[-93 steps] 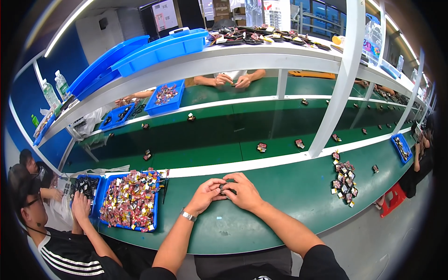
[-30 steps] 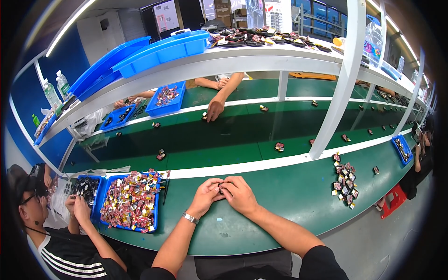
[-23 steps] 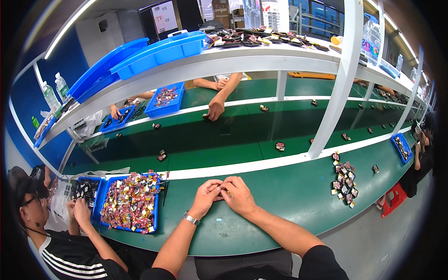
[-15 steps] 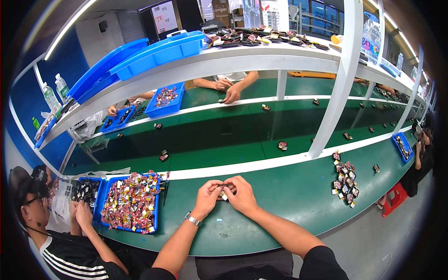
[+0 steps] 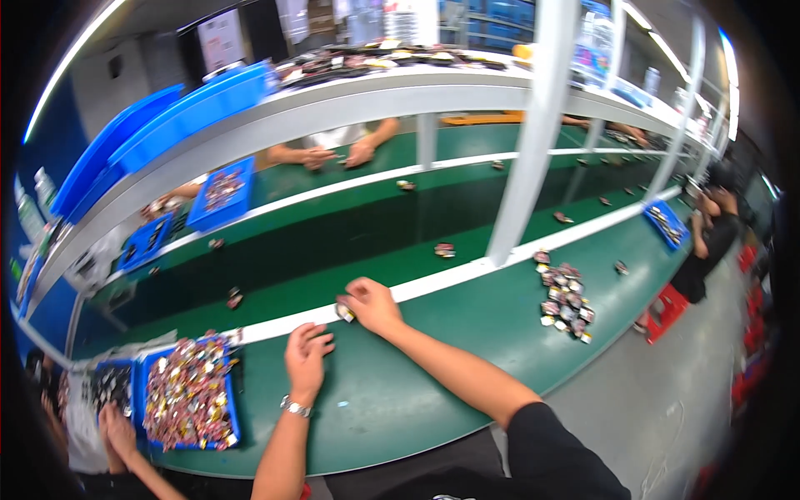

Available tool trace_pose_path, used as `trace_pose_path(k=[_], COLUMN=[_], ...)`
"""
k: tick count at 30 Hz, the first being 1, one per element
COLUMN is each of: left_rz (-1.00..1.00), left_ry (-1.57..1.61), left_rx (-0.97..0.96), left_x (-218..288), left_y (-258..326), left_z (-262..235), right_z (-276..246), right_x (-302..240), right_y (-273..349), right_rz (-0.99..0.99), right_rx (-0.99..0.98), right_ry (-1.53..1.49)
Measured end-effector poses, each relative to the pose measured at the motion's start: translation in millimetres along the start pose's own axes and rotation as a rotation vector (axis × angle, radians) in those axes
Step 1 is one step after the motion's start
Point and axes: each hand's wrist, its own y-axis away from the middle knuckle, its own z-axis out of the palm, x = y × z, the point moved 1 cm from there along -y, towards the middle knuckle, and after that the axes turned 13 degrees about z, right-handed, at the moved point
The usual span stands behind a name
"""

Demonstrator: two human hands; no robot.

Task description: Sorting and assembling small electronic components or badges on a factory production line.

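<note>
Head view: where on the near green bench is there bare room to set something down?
Bare bench lies between the right hand and the loose pile of small parts, and below the left hand toward the near edge. Crowded: the blue tray at left.

The small piece [image 5: 344, 312] in the right hand [image 5: 372, 305] is mostly hidden by fingers. The things in the blue tray [image 5: 190, 392] are too blurry to tell apart.

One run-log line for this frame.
right hand: holds small part at white strip | left hand: empty, on green bench | blue tray: left
</note>
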Motion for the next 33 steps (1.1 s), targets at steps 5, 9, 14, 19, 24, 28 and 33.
trace_pose_path(k=[5,9,14,19,24,28,33], left_rz=[-0.011,-0.027,-0.016,-0.004,-0.010,-0.017,-0.011], left_ry=[-0.021,-0.033,-0.087,-0.145,-0.185,-0.172,-0.180], left_rx=[-0.096,-0.078,-0.111,-0.189,-0.182,-0.192,-0.190], left_x=[-6.8,-3.9,2.4,7.5,5.4,4.4,3.5], left_y=[-4.5,-0.3,1.0,-0.5,2.1,3.7,4.5], left_z=[21.3,8.9,11.6,28.1,21.1,20.7,21.3], right_z=[-18.5,-33.0,-176.4,-358.2,-379.1,-376.1,-360.6], right_x=[22.7,12.2,2.9,33.4,47.3,50.4,49.4], right_y=[-95.5,-62.6,32.9,72.0,92.5,85.8,80.8], right_rz=[0.152,-0.182,-0.270,-0.052,0.201,0.247,0.253], right_rx=[0.327,0.314,0.325,0.517,0.369,0.285,0.212], right_ry=[0.170,0.326,0.520,0.865,0.984,1.021,1.010])
